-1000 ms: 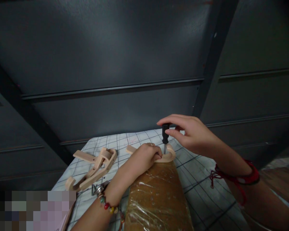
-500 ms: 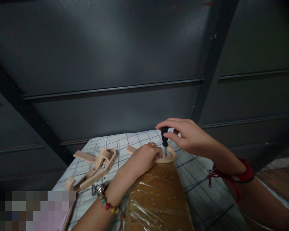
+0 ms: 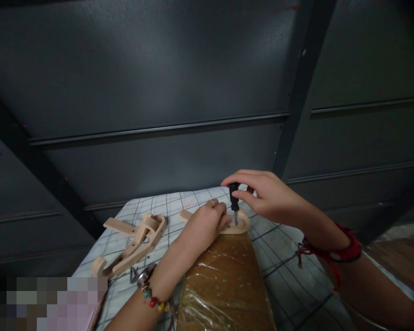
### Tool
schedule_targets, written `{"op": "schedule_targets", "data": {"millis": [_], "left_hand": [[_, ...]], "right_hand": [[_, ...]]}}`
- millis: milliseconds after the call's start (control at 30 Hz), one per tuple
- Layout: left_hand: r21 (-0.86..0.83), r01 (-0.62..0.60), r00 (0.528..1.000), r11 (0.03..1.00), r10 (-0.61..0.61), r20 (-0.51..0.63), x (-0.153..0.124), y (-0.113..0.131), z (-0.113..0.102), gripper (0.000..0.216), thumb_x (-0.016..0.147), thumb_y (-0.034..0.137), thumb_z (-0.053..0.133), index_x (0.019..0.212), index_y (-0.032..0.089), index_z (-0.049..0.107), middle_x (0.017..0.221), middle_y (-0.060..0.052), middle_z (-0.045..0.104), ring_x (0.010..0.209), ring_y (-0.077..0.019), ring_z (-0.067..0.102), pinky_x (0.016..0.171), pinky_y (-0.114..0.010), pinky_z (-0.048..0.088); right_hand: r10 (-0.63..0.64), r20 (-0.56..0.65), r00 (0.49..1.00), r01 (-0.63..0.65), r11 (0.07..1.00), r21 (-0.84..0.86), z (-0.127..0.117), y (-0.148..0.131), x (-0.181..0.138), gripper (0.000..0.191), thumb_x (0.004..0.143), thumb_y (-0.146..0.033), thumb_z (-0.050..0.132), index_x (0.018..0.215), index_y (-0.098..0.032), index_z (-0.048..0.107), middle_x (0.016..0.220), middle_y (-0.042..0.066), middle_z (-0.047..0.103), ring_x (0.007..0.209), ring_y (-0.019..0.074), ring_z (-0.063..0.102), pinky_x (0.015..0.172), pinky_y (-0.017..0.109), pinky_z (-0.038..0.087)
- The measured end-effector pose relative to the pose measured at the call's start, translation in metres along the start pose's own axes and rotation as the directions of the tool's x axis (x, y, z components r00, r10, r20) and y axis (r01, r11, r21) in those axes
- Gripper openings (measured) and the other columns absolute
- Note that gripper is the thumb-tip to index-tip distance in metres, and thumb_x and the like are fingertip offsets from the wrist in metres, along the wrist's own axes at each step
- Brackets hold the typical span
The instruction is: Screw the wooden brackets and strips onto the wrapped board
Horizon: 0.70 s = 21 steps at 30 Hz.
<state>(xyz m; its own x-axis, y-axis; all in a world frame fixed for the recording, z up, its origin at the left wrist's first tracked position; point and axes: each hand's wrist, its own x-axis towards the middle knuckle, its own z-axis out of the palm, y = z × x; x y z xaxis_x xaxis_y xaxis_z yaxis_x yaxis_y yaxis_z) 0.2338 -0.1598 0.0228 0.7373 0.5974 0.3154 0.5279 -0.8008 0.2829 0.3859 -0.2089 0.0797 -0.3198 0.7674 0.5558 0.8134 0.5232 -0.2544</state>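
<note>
My right hand (image 3: 253,188) grips a screwdriver (image 3: 233,195) by its black handle, thumb and fingers round it. The shaft points straight down, its tip inside the rounded end of a light wooden piece (image 3: 246,224). My left hand (image 3: 209,220) lies over that piece with curled fingertips near the screwdriver tip, pressing it on the far end of a tape-wrapped brown block (image 3: 227,280). The left hand hides much of the piece; a flat wooden strip (image 3: 185,214) sticks out behind it. A similar wooden assembly (image 3: 143,243) lies to the left.
A white checked cloth (image 3: 283,257) covers the table. Small dark metal parts (image 3: 134,274) lie beside my left wrist. A dark metal panel wall (image 3: 179,161) stands behind the table. The lower left corner is pixelated.
The screwdriver stays upright at the same spot in the wooden piece. My left fingers have shifted slightly, and the whole view has moved a little.
</note>
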Motion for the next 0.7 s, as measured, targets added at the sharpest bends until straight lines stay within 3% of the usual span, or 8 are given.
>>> {"op": "schedule_targets", "data": {"millis": [100,233,367,700], "left_hand": [[-0.113,0.064,0.996,0.992,-0.071,-0.058,0.000,0.000,-0.006,0.007,0.082,0.017,0.045,0.080,0.015,0.051,0.078,-0.006,0.059,0.072,-0.0168,0.055,0.065,-0.028,0.040],[-0.326,0.104,0.993,0.940,-0.115,-0.015,-0.001,-0.001,-0.004,0.003,0.079,0.015,0.046,0.079,0.017,0.049,0.072,-0.002,0.063,0.067,-0.0138,0.058,0.062,-0.025,0.042],[-0.544,0.137,0.990,0.828,-0.138,0.039,-0.001,-0.003,0.006,0.019,0.075,0.017,0.054,0.091,0.019,0.044,0.074,-0.002,0.066,0.066,-0.0136,0.062,0.063,-0.025,0.046],[-0.415,0.100,0.994,0.904,-0.106,0.008,0.001,-0.002,0.016,0.036,0.073,0.009,0.052,0.107,0.017,0.041,0.074,-0.002,0.066,0.071,-0.0150,0.062,0.067,-0.025,0.044]], "right_hand": [[-0.004,-0.007,1.000,0.004,1.000,0.013,0.000,0.000,-0.001,0.025,0.076,-0.008,0.047,0.096,-0.015,0.060,0.093,0.004,0.064,0.079,0.0132,0.056,0.062,0.022,0.042],[-0.006,-0.035,0.999,0.007,1.000,0.014,0.000,0.001,0.000,0.025,0.076,-0.009,0.047,0.096,-0.015,0.060,0.093,0.004,0.064,0.080,0.0134,0.056,0.063,0.023,0.042],[-0.007,-0.044,0.999,0.008,1.000,0.019,-0.001,0.002,0.000,0.024,0.075,-0.009,0.047,0.094,-0.016,0.060,0.092,0.003,0.065,0.078,0.0133,0.056,0.063,0.023,0.043],[-0.015,-0.028,1.000,0.015,1.000,0.020,-0.001,0.001,-0.001,0.025,0.075,-0.007,0.046,0.094,-0.015,0.060,0.091,0.003,0.064,0.079,0.0130,0.056,0.063,0.022,0.042]]}}
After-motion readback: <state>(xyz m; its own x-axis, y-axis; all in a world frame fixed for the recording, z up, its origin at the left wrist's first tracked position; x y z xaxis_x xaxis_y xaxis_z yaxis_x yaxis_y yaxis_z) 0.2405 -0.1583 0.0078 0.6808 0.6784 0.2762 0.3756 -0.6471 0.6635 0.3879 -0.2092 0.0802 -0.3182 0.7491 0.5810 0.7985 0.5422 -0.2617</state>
